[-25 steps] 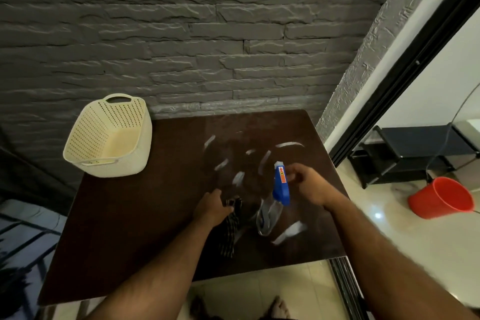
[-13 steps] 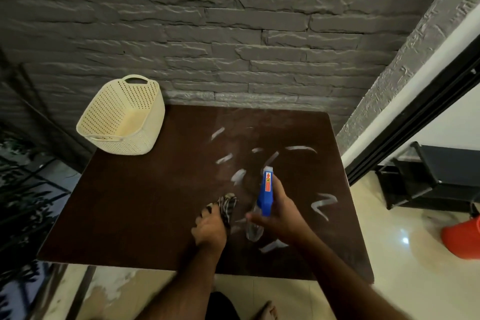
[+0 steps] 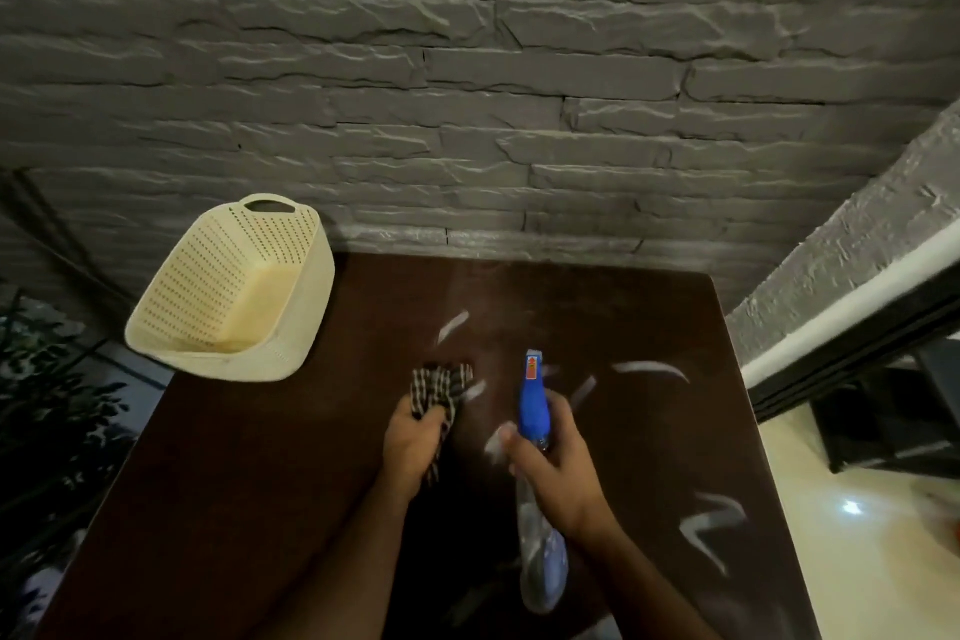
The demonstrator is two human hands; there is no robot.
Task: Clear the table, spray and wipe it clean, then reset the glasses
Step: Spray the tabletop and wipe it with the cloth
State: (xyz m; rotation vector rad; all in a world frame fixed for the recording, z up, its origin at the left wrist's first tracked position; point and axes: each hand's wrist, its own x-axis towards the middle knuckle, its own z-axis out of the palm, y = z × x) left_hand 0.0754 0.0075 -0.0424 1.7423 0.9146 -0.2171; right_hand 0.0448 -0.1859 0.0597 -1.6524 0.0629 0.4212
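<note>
My right hand (image 3: 558, 470) grips a clear spray bottle with a blue trigger head (image 3: 532, 398), nozzle pointing toward the far edge of the dark brown table (image 3: 270, 483). A faint mist hangs over the table beyond the nozzle. My left hand (image 3: 415, 442) holds a bunched checked cloth (image 3: 439, 385) just left of the bottle, low over the tabletop. White streaks (image 3: 649, 369) lie scattered over the table's middle and right side. No glasses are in view.
A cream perforated basket (image 3: 234, 291) stands on the table's far left corner, overhanging the edge. A grey stone wall (image 3: 467, 94) backs the table. A black frame and a dark shelf (image 3: 893, 416) stand on the right over a shiny tiled floor.
My right hand has turned the spray bottle so its nozzle points at the far edge, with mist now ahead of it. My left hand has lifted the cloth forward. The camera has come closer.
</note>
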